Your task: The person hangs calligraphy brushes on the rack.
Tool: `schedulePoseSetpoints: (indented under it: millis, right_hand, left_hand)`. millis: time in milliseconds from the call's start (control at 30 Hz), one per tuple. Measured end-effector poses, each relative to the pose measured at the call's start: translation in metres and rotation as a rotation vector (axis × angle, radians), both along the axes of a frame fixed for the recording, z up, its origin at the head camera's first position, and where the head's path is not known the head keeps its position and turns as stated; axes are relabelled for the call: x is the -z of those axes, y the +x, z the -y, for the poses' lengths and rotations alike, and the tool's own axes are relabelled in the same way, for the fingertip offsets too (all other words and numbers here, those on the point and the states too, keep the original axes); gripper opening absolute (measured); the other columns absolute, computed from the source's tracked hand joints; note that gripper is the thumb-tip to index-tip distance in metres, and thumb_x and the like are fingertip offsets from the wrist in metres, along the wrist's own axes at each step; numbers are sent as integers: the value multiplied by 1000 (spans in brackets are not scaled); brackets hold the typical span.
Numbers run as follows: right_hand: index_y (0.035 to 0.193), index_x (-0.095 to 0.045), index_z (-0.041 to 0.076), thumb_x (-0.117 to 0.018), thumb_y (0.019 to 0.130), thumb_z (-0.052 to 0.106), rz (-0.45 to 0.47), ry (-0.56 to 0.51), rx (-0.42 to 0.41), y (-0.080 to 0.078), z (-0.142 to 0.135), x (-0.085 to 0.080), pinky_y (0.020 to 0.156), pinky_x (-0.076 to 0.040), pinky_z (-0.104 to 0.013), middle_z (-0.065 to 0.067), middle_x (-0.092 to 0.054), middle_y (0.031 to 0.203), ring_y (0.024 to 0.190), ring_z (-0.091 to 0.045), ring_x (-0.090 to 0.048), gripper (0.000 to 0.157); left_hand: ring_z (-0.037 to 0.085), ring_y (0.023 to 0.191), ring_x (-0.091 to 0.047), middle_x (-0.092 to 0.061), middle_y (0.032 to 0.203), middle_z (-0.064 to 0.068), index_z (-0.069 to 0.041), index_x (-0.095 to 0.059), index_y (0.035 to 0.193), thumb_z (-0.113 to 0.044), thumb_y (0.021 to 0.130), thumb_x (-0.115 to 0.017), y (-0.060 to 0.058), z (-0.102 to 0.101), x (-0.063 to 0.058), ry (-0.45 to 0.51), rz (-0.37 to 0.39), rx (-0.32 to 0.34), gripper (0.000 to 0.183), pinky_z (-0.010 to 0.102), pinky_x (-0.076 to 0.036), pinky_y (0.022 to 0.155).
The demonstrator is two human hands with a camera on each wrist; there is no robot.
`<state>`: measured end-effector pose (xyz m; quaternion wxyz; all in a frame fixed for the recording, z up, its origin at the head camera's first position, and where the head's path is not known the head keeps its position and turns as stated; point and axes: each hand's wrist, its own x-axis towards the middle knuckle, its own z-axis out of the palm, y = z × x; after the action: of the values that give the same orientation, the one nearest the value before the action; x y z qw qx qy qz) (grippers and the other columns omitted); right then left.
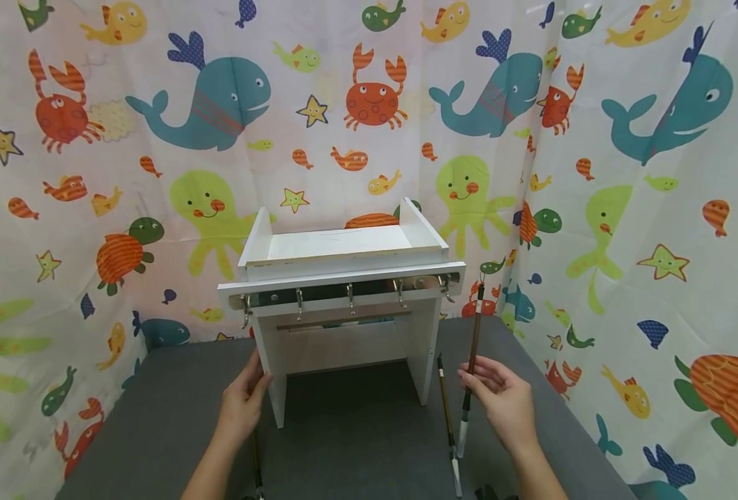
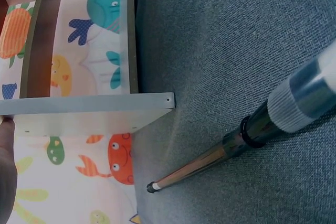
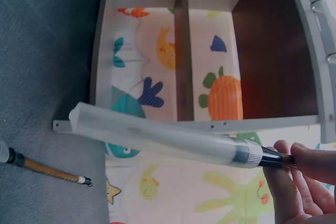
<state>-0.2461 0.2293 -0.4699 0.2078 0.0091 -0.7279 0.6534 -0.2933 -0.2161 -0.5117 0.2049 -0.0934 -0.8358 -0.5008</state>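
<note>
My right hand pinches a brown calligraphy brush near its capped end, between thumb and fingers. The brush stands nearly upright, with its clear cap down and its hanging loop up, just right of the endmost metal hook and apart from it. That hook belongs to a row along the front of a white wooden rack. My left hand touches the rack's left side panel with fairly straight fingers. In the left wrist view, a finger rests against the panel's outer face.
A second capped brush lies on the grey cloth right of the rack. Another brush lies to the left, partly hidden by my forearm in the head view. A sea-animal patterned curtain surrounds the table. Dark items show at the bottom edge.
</note>
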Motion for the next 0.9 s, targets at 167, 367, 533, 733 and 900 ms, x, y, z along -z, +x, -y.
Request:
schedulePoseSetpoints:
  millis: [167, 367, 533, 733, 900]
  right_hand:
    - [120, -67, -1, -75, 92, 10, -53, 15, -23, 6, 6, -10, 77, -63, -30, -22, -73, 112, 92, -16, -76, 31]
    - [119, -68, -1, -74, 91, 5, -92, 7, -54, 13, 10, -17, 78, -63, -31, -25, -72, 111, 92, -16, -76, 29]
    - [117, -70, 5, -77, 89, 8, -114, 41, -85, 18, 16, -19, 78, -63, -29, -18, -75, 109, 93, -17, -76, 29]
    - [117, -70, 4, -77, 88, 4, -159, 48, -137, 21, 24, -18, 78, -63, -30, -19, -75, 108, 92, -18, -76, 29]
    - [119, -68, 1, -75, 90, 5, -180, 69, -195, 23, 31, -16, 79, -63, -31, -25, -72, 110, 94, -19, -76, 29]
  left_hand:
    - [30, 131, -56, -48, 152, 12, -28, -33, 159, -18, 104, -57, -1, -1, 0, -12, -18, -14, 61, 44, -53, 99]
    - [33, 131, -55, -46, 154, 12, -30, -31, 159, -20, 105, -56, -1, -2, 0, -17, -4, -7, 60, 46, -53, 99]
    - [31, 131, -56, -47, 153, 10, -32, -31, 159, -20, 105, -56, -1, -4, -1, -8, 17, -24, 60, 47, -52, 100]
    - [32, 129, -57, -48, 152, 11, -28, -33, 159, -22, 105, -56, 0, -5, 0, -4, 4, -24, 59, 47, -53, 99]
    - [32, 129, -57, -49, 151, 13, -25, -34, 158, -19, 105, -57, 0, -4, 2, 2, -16, -28, 58, 47, -53, 99]
